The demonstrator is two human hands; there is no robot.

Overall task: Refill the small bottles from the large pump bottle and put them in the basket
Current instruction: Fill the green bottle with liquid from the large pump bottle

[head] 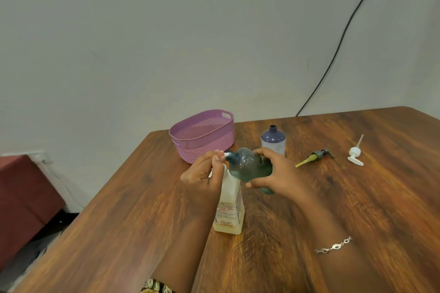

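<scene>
The large pump bottle (229, 209), translucent white with a red-lettered label, stands upright on the wooden table (333, 197). My left hand (202, 178) grips its pump head, whose white nozzle tip points into the neck of a small green bottle (250, 166). My right hand (276, 173) holds that green bottle tilted on its side, mouth to the left. A small purple-and-white bottle (273, 140) stands uncapped behind my right hand. The pink woven basket (202, 135) sits at the table's far left corner with nothing visible inside.
Two removed pump caps lie on the table to the right: a dark one with a yellow tube (314, 157) and a white one (356, 152). A black cable (345, 31) hangs down the wall. A dark red seat (23, 197) stands left of the table.
</scene>
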